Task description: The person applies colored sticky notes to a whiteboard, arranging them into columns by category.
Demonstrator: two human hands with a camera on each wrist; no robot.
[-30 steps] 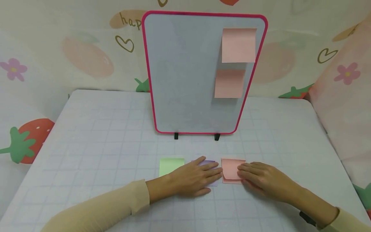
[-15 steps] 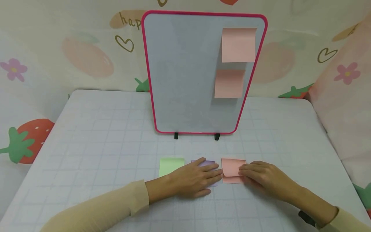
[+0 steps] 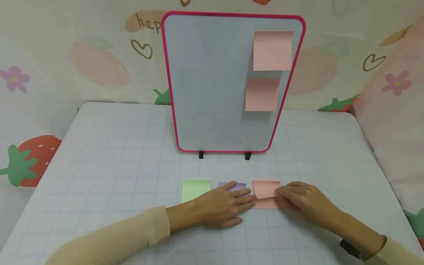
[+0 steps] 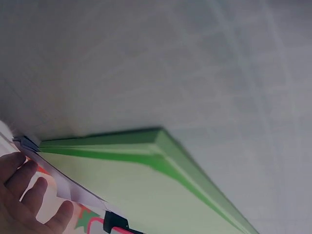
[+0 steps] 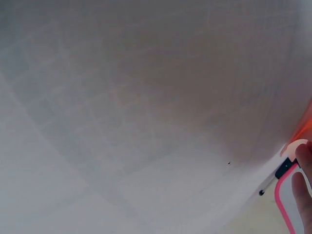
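Two hands work near the front edge of a white desk with a faint printed grid (image 3: pixel 116 147), which is backed by a pale wall covering printed with strawberries, flowers and hearts (image 3: pixel 99 66). Toward the back edge, about the middle, a tall white rectangular whiteboard with a pink frame (image 3: pixel 212 84) stands upright on two small black feet. Two pale pink square sticky notes are stuck down its right side, the upper pink note (image 3: pixel 273 50) near the top corner and the lower pink note (image 3: pixel 262 95) just below it, slightly to the left.

Along the front edge, three small pads lie in a row. A light green square pad of sticky notes (image 3: pixel 195 189) lies on the left, just beside the left wrist; in the left wrist view it fills the lower part of the picture (image 4: pixel 146 190). In the middle, a pale purple pad of sticky notes (image 3: pixel 236 186) is mostly covered by the left hand (image 3: pixel 222 206), which rests flat on it with straight fingers, their tips reaching the left edge of the third pad. That pink square pad of sticky notes (image 3: pixel 263 195) lies on the right. The right hand (image 3: pixel 304 204) rests at its right edge, and its fingertips pinch the top sheet, which curls up from the pad. Both forearms wear cream long sleeves (image 3: pixel 126 235).
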